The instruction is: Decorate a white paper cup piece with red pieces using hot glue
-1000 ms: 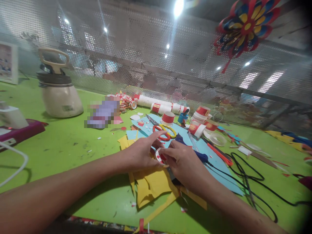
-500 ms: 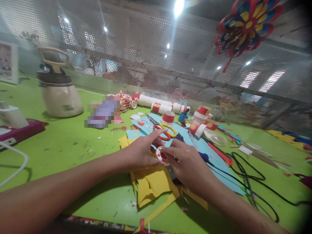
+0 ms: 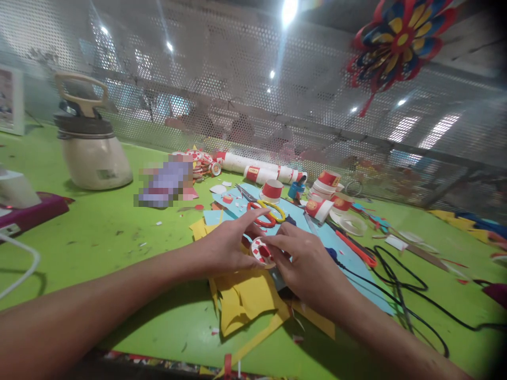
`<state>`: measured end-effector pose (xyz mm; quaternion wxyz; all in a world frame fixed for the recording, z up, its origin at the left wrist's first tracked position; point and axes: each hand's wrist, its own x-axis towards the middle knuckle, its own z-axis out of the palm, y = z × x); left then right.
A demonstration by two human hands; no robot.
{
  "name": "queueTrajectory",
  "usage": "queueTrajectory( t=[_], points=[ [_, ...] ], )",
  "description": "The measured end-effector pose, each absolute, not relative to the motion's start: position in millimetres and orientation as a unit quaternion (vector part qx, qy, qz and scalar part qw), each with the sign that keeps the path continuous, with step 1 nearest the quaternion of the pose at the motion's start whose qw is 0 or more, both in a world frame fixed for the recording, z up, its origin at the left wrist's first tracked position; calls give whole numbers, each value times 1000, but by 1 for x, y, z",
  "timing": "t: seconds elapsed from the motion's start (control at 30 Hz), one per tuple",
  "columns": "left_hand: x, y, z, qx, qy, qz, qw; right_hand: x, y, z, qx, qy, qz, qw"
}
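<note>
Between my hands is a small round white piece with red patches (image 3: 259, 250), like the base of a paper cup. My left hand (image 3: 227, 245) curves round its left side, thumb below and forefinger raised above. From the right, my right hand (image 3: 304, 258) pinches at its face and edge; whether a small patch is in those fingertips is hidden. Just beyond lie scissors (image 3: 272, 203) with red and yellow handles, on a light blue sheet (image 3: 358, 285). Crumpled yellow paper (image 3: 247, 301) lies beneath my hands.
Red-and-white paper cups (image 3: 271, 191) stand beyond the scissors, with a long white tube (image 3: 233, 162) behind. An orange-red handled tool (image 3: 354, 248) and black cable (image 3: 420, 287) lie right. A sprayer bottle (image 3: 93, 158) and purple power strip (image 3: 43, 211) are left.
The round piece has turned slightly, so more of its red-patched face shows. My hands stay around it, and the whole view has shifted a little.
</note>
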<state>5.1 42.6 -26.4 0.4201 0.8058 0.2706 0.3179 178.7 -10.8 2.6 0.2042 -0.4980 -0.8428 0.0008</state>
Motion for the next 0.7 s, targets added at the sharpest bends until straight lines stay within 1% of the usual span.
queueTrajectory(
  t=[0.2,0.27,0.4,0.6,0.7],
  points=[
    [5,41,-23,813,263,318,411,177,-13,0,-502,-851,3,153],
    [5,42,-24,816,262,324,401,178,-13,1,-504,-848,11,163],
    [5,42,-23,820,262,328,388,179,-12,3,-495,-843,19,210],
    [5,39,-20,825,260,315,391,178,-10,1,-502,-847,16,177],
    [5,40,-20,828,261,321,380,178,-10,1,-493,-844,20,209]
  ],
)
